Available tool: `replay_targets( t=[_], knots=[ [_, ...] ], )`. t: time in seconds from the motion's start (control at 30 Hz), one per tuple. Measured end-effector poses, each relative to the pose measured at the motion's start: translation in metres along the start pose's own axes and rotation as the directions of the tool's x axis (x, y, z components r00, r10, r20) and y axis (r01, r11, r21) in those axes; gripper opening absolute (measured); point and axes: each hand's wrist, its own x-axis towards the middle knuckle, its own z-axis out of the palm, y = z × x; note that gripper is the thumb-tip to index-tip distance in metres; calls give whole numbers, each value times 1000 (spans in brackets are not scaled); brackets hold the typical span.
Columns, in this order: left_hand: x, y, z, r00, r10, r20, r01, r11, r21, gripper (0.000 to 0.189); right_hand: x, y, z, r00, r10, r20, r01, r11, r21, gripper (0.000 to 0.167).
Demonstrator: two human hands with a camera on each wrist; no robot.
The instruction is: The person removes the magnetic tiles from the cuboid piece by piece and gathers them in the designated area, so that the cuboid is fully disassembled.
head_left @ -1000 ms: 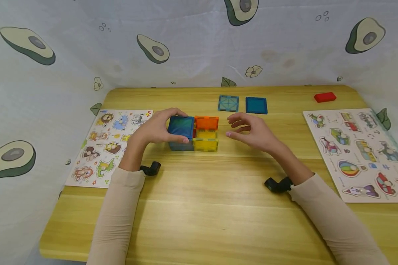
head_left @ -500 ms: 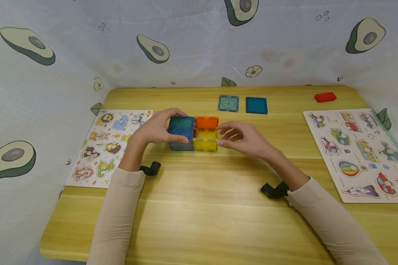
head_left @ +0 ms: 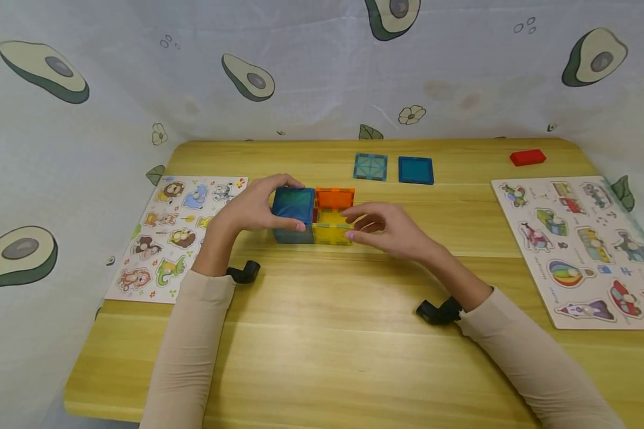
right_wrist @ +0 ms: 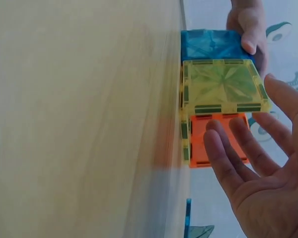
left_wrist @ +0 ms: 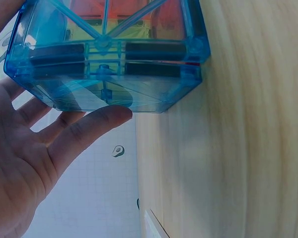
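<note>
A blue cube of translucent magnetic tiles [head_left: 294, 205] stands on the table, left half of a joined structure. My left hand [head_left: 252, 208] holds it, thumb on the near side and fingers round the far side. Joined to its right is a topless compartment with a yellow near tile [head_left: 330, 235], a yellow floor and an orange far tile [head_left: 335, 198]. My right hand [head_left: 389, 229] is at the compartment's right side, fingers loosely bent and spread. In the right wrist view, its thumb is by the yellow tile's upper edge and its fingers overlap the orange tile [right_wrist: 201, 156]; nothing is gripped.
Two loose square tiles lie behind: a light blue one [head_left: 370, 167] and a darker blue one [head_left: 415, 170]. A red block [head_left: 528, 158] is at the back right. An animal picture board [head_left: 158, 262] lies on the left, a vehicle picture board [head_left: 539, 250] on the right.
My right hand has moved left from beside the structure until its fingertips overlap the yellow compartment's right edge. My left hand has stayed on the blue cube.
</note>
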Motion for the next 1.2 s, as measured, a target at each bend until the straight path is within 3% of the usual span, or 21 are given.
replay_targets(
  t=[0.73, 1.2],
  knots=[
    [0, 0, 1, 1000, 3, 2, -3, 1000, -6, 75, 8, -7, 13, 995, -93, 31, 94, 994, -60, 32],
    [1, 2, 1, 1000, 1, 2, -1, 1000, 13, 76, 6, -8, 9, 997, -74, 3, 74, 992, -99, 31]
  ],
)
